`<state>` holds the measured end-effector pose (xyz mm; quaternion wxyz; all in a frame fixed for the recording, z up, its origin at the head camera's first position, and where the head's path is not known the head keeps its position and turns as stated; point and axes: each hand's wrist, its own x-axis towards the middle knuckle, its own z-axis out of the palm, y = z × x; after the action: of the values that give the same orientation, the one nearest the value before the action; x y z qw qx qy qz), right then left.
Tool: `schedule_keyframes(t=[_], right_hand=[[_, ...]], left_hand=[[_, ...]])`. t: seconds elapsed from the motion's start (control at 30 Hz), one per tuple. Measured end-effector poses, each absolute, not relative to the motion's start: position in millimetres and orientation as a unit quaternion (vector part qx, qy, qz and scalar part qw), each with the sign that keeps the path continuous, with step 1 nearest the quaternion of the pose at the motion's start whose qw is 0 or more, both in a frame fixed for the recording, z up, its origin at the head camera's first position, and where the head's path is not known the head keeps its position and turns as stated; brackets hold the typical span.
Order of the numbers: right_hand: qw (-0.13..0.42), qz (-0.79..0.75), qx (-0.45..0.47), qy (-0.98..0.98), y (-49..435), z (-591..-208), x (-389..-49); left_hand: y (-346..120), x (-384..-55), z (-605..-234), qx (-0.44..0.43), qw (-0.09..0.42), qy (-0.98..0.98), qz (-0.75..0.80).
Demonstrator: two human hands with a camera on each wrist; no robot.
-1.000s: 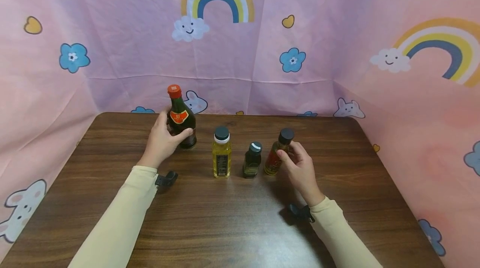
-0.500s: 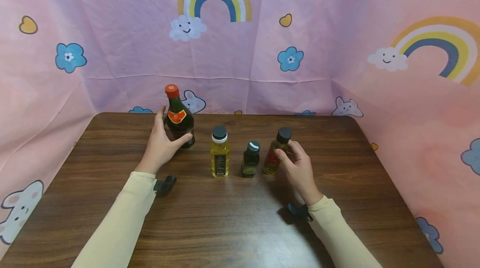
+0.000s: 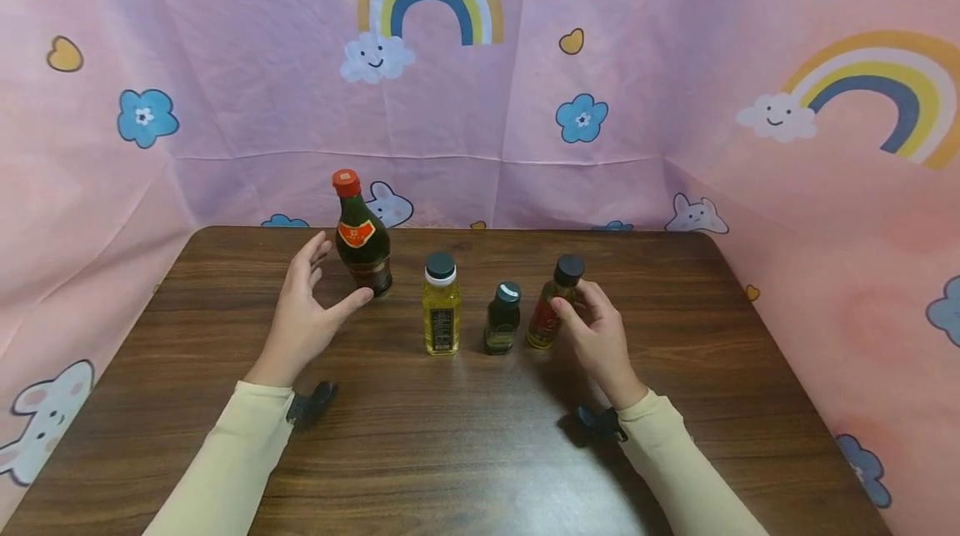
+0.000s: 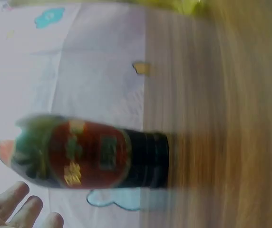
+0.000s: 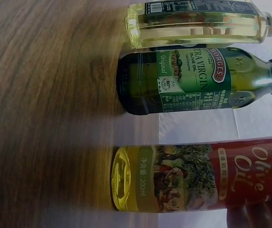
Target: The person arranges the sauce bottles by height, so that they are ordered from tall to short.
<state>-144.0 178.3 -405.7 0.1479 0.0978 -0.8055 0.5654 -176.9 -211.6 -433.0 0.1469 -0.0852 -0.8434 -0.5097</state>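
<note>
At the back left of the table a dark bottle with a red cap stands upright. My left hand is just in front and to the left of it, fingers and thumb spread; in the left wrist view a gap shows between the fingers and that bottle. On the right, my right hand grips an olive oil bottle with a red label and black cap, thumb on the near side. The right wrist view shows its "Olive Oil" label and yellow base; part of the fingers appears behind it.
Between the hands stand a clear bottle of yellow oil and a small dark green olive oil bottle. All are on a brown wooden table. A pink patterned cloth hangs behind and at both sides.
My left hand has let go of the dark red-capped bottle and drawn back toward me and left, its fingers spreading. The right hand keeps its hold on the red-labelled olive oil bottle.
</note>
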Motion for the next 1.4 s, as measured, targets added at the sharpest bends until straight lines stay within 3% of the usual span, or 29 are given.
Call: schedule_keyframes(t=[0.23, 0.63, 1.4], right_hand=[[0.148, 0.565, 0.096, -0.806, 180, -407, -144], [0.152, 0.566, 0.094, -0.805, 180, -409, -144], [0.153, 0.566, 0.096, -0.805, 179, -409, -146]], left_hand=[[-188, -158, -430, -0.121, 0.147, -0.843, -0.502], [-139, -142, -431, -0.19, 0.099, -0.839, -0.5], [-115, -150, -433, -0.141, 0.07, -0.849, -0.504]])
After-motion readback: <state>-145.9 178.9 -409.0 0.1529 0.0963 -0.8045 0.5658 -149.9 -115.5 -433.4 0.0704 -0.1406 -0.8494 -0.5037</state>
